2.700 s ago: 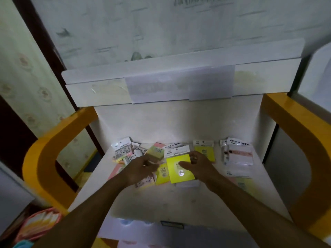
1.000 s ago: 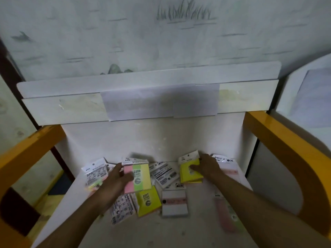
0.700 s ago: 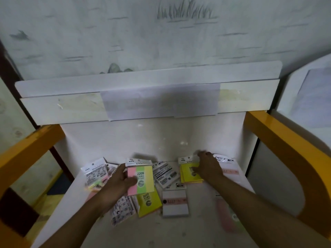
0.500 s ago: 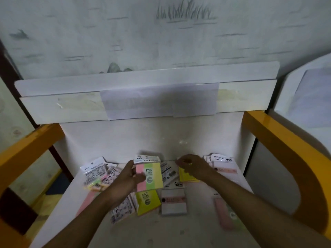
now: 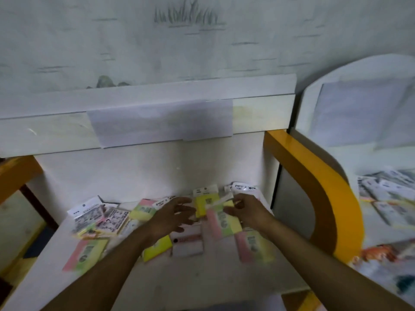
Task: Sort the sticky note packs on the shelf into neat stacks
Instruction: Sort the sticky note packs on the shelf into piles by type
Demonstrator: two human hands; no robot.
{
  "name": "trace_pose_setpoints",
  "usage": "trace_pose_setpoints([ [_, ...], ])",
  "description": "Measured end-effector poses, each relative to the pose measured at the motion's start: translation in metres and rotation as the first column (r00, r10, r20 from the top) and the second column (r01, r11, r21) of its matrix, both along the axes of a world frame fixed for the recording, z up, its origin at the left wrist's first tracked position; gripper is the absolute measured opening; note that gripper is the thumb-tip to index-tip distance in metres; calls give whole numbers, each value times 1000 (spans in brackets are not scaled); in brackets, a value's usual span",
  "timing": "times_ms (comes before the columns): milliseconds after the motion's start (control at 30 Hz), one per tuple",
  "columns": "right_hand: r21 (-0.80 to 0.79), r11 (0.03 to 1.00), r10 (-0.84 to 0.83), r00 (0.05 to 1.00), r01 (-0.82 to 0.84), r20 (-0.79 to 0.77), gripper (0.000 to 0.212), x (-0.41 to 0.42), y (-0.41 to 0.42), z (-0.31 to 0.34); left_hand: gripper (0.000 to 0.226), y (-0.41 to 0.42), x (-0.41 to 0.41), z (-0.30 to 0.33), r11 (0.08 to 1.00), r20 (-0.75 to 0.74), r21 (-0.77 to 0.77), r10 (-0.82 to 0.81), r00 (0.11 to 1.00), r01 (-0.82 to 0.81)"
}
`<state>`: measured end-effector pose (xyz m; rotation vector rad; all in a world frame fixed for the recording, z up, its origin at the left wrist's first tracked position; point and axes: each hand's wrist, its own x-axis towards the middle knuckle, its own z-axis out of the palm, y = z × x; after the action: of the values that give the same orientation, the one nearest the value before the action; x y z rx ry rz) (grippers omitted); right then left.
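Several sticky note packs lie scattered on the white shelf (image 5: 179, 286). My right hand (image 5: 250, 211) pinches the top of a pink, green and yellow pack (image 5: 221, 224), held tilted just above the shelf. Behind it sits a yellow stack (image 5: 202, 206). My left hand (image 5: 174, 217) hovers beside that pack with fingers spread and holds nothing. A similar tricolour pack (image 5: 253, 245) lies at the right, another tricolour pack (image 5: 86, 254) at the left. A yellow pack (image 5: 157, 249) and a white-and-pink pack (image 5: 188, 244) lie under my left wrist. White-labelled packs (image 5: 94, 217) pile up at the back left.
Orange side panels bound the shelf on the right (image 5: 318, 191) and the left (image 5: 15, 171). The white back wall (image 5: 146, 173) stands close behind the packs. A neighbouring shelf (image 5: 388, 198) at the right carries more packets. The front half of the shelf is bare.
The tricolour pack passed from my left hand to my right hand and moved right, in front of the yellow stack. My left hand let go and opened. The view shifted left.
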<state>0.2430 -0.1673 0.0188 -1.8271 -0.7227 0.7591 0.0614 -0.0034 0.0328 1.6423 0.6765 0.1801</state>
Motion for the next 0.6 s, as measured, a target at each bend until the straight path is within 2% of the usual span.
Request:
trace_pose_setpoints([
  [67, -63, 995, -73, 994, 78, 79, 22, 13, -19, -13, 21, 4, 0, -3, 998, -38, 38, 42, 998, -40],
  [133, -108, 985, -120, 982, 136, 143, 22, 23, -32, -22, 25, 7, -1, -2, 994, -88, 98, 59, 994, -50],
  [200, -151, 974, -147, 980, 167, 133, 21, 25, -42, -24, 31, 10, -4, 1, 984, -126, 177, 51, 991, -29],
  [267, -215, 960, -138, 972, 178, 189, 20, 26, -50, -25, 31, 13, -7, 7, 971, -125, 238, 60, 990, -28],
  [367, -315, 927, -105, 945, 206, 309, 20, 22, -62, -24, 18, 17, -14, 10, 949, -117, 314, 70, 991, -30],
  [467, -396, 887, -69, 915, 238, 397, 31, 19, -68, -29, 15, 23, -27, 7, 928, -163, 372, 80, 983, -14],
  [533, -388, 885, -71, 900, 255, 430, 22, 17, -70, -30, 20, 32, -38, -1, 898, -177, 440, 93, 980, -6],
  [600, -300, 909, -123, 873, 290, 472, 37, 14, -67, -28, 20, 40, -54, -6, 850, -203, 526, 106, 973, 17],
])
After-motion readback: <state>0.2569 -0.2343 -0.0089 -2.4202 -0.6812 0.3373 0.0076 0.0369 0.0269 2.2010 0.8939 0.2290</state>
